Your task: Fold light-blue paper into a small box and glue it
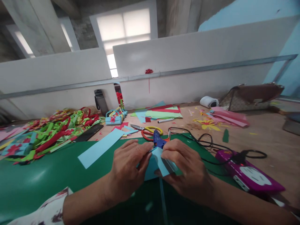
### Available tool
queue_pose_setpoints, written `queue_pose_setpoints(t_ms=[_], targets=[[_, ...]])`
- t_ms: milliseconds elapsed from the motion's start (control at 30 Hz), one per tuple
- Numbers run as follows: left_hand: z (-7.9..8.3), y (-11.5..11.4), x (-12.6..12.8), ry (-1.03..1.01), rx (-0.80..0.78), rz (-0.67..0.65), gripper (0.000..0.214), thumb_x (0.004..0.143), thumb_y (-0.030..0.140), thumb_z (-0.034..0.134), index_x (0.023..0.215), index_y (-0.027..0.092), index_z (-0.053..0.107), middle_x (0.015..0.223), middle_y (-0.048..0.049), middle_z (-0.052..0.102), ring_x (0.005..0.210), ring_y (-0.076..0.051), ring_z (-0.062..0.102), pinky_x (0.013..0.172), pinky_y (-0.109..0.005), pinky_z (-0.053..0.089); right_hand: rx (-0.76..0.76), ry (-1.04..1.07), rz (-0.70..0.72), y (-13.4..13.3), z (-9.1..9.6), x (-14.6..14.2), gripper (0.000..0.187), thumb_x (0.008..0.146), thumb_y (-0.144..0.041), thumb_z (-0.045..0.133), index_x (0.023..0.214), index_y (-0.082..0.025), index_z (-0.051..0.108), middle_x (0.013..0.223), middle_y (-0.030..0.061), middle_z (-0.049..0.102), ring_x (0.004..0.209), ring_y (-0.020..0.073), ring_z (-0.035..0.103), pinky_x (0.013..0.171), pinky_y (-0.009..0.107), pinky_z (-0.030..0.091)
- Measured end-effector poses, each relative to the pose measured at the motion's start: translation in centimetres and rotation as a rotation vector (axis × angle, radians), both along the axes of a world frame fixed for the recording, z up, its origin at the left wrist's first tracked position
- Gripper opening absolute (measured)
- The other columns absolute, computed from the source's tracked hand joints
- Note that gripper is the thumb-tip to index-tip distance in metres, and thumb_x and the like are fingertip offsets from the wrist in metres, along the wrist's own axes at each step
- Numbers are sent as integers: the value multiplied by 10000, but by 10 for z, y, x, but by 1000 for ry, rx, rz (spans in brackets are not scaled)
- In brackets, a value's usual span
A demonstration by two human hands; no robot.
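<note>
Between both hands is a folded piece of light blue paper (162, 165). My left hand (128, 167) is closed, with thumb and fingertips pinching its upper left edge. My right hand (187, 170) grips the right side, fingers over the front and thumb below. Just beyond the fingertips lies a blue glue gun (158, 139), its lower part hidden by the hands. Scissors (137, 127) rest behind it, among yellow and orange handles. A flat light blue paper strip (100, 150) lies to the left, and a narrow blue strip (162, 198) hangs below the held paper.
At left is a heap of red and green paper pieces (55, 132) beside a black phone (88, 132). A small blue paper basket (113, 119) stands near a dark bottle (100, 102). Colored sheets (164, 113) lie behind. A purple power strip (250, 175) with black cable (211, 142) is at right.
</note>
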State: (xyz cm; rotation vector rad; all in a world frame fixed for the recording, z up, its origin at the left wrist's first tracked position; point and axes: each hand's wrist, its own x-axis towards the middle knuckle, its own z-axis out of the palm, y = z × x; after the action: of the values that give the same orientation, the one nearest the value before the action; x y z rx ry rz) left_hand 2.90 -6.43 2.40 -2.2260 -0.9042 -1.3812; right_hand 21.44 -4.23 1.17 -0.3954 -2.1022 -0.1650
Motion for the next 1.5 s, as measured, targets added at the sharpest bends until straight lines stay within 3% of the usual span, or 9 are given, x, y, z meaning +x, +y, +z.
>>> queue_pose_setpoints(t_ms=[100,367,767,1100,1167,1200,1333,1500], targets=[[3,2,-3,-14,-16,-16,162,807,111,599,953,181,610,820,-19,730,752,-139,686,837,-280,527,13,-8,6,2,-1,2,230,754,-176,631,942,-155,501,852,82,564,800,211,531,710,384,461],[0,2,-2,-5,-19,-53,184,793,101,613,960,179,600,827,-17,728,781,-139,681,846,-273,513,164,-56,2,1,1,7,133,759,-43,496,846,-144,507,695,62,542,708,203,534,649,368,446],[2,-2,6,-23,-18,-16,163,793,123,597,948,171,601,827,-21,727,775,-139,683,841,-271,498,231,-86,-13,-4,8,2,158,701,13,480,763,-114,548,650,76,568,662,189,521,625,367,453],[1,-4,7,-73,-63,-86,149,760,48,580,823,182,591,726,18,704,673,-97,661,882,-267,474,261,-114,-49,-6,6,2,99,750,-45,501,755,-115,571,654,70,574,666,190,537,646,378,454],[3,-4,7,-73,-65,-96,153,766,43,567,815,187,590,730,13,707,676,-103,664,875,-277,479,280,-113,-44,-7,8,1,26,777,-125,547,769,-118,572,667,74,587,681,197,550,652,380,459],[3,-4,7,-73,-69,-100,154,768,43,564,809,189,588,729,11,708,677,-106,665,874,-285,481,286,-104,-35,-7,8,1,84,791,-200,573,783,-117,574,672,78,591,690,204,558,657,385,463],[5,-2,4,-68,-107,-131,153,775,44,556,779,195,579,730,5,708,690,-118,668,888,-310,477,185,-12,30,-7,9,0,374,832,-491,522,848,-120,569,713,90,592,723,218,566,687,409,467],[5,-2,1,-47,-143,-190,155,783,44,550,780,196,579,779,4,710,730,-121,671,919,-327,457,-75,98,21,-4,8,2,87,850,-224,539,891,-151,564,830,78,571,811,191,550,732,358,476]])
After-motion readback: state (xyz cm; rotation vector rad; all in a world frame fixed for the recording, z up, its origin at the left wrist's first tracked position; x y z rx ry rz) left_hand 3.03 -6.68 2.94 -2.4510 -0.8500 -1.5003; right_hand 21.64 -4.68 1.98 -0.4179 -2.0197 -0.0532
